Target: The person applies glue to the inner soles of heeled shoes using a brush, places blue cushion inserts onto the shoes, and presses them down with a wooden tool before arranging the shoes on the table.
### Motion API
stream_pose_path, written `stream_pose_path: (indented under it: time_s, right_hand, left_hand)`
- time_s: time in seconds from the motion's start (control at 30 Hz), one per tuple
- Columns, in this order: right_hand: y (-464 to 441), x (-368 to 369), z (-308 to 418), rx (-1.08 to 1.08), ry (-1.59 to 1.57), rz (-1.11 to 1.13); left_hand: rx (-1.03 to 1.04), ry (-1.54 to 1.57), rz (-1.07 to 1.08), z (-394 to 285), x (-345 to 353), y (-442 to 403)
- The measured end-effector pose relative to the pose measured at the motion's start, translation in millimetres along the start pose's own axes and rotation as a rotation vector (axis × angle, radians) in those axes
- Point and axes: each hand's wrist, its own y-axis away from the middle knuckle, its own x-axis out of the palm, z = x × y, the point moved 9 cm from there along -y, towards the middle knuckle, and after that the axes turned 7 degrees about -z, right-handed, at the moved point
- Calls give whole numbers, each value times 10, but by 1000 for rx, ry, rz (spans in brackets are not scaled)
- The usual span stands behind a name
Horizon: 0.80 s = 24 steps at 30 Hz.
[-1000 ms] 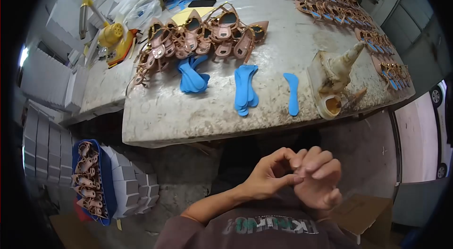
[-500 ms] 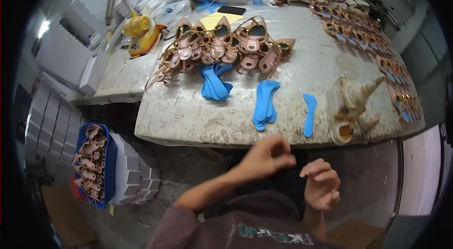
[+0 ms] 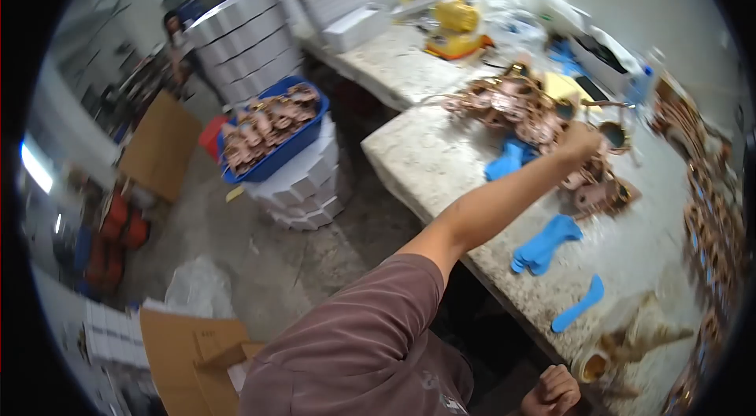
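Observation:
My left hand [image 3: 581, 142] reaches over the table into a heap of pink strappy heeled shoes [image 3: 512, 105]. Its fingers are closed on a pink heeled shoe [image 3: 618, 136] at the right side of the heap; blur hides the exact grip. My right hand [image 3: 554, 392] is curled closed beside the table's front edge, with nothing visible in it. Between the heap and that edge lie a stack of blue shoe-sole-shaped pieces [image 3: 543, 245] and a single blue piece [image 3: 579, 304]. Another blue stack [image 3: 508, 160] is partly hidden behind my left forearm.
A stained glue pot [image 3: 594, 366] stands near the front edge. Rows of shoes [image 3: 709, 235] line the table's right side. A blue basket of shoes [image 3: 276, 168] rests on white boxes [image 3: 303, 187] at left. A yellow tool [image 3: 455, 26] stands behind. Another person [image 3: 185, 53] is far off.
The view has turned to the left. My left hand has gone from in front of my body out to the shoe heap and closed on a shoe. My right hand has curled tighter.

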Motion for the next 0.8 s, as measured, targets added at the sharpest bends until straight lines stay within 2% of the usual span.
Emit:
stream_pose_path:
  time_s: [0.03, 0.07, 0.1, 0.17, 0.2, 0.23, 0.27, 0.3, 0.33, 0.4, 0.47, 0.5, 0.53, 0.57, 0.6, 0.63, 0.7, 0.73, 0.77, 0.8]
  right_hand:
    - [-25, 80, -39, 91, 116, -7]
    - [-21, 137, -41, 129, 187, -3]
    - [2, 143, -89, 148, 161, 30]
    - [45, 126, -182, 164, 241, 118]
    - [58, 159, -219, 181, 227, 136]
    - [66, 248, -251, 179, 310, 205]
    - [84, 338, -279, 172, 400, 268]
    - [118, 421, -322, 156, 493, 325]
    - [181, 489, -386, 202, 496, 378]
    - [285, 672, -436, 159, 548, 361]
    - [295, 909, -450, 94, 613, 332]
    - [305, 961, -484, 72, 687, 235]
    - [335, 984, -515, 52, 774, 127]
    - [293, 928, -520, 68, 835, 195]
    - [229, 923, -535, 81, 895, 265]
    - [224, 616, -505, 237, 959, -1]
    - [9, 258, -154, 99, 1089, -181]
    - [-50, -46, 65, 78, 1082, -378]
    - [-29, -320, 361, 27, 1283, -583]
    - [30, -706, 579, 14, 1173, -699]
  left_hand:
    - [-15, 178, 140, -404, -220, 508]
    - [65, 202, 137, -670, -491, 872]
    - [185, 150, 252, -965, -702, 1292]
    - [190, 332, 425, -910, -1017, 1939]
    - [178, 326, 542, -780, -1190, 2287]
    - [217, 350, 552, -640, -1342, 2561]
    - [-114, 499, 642, -510, -1483, 2976]
    - [-57, 463, 583, -224, -1602, 3063]
    - [-82, 457, 562, -137, -1758, 3176]
    - [-139, 459, 533, 114, -2035, 3261]
    - [63, 405, 361, 215, -2316, 3081]
    - [59, 261, 244, 407, -2438, 2954]
    - [94, 145, 199, 311, -2539, 2909]
    - [129, 33, 179, 198, -2631, 2870]
    - [31, 110, 231, 241, -2628, 2802]
    - [-187, 305, 291, 392, -2629, 2798]
    - [-549, 556, 295, 664, -2577, 2814]
    - [-467, 498, 246, 701, -2642, 2737]
    - [-386, 433, 194, 736, -2698, 2670]
    - [-311, 364, 138, 767, -2749, 2623]
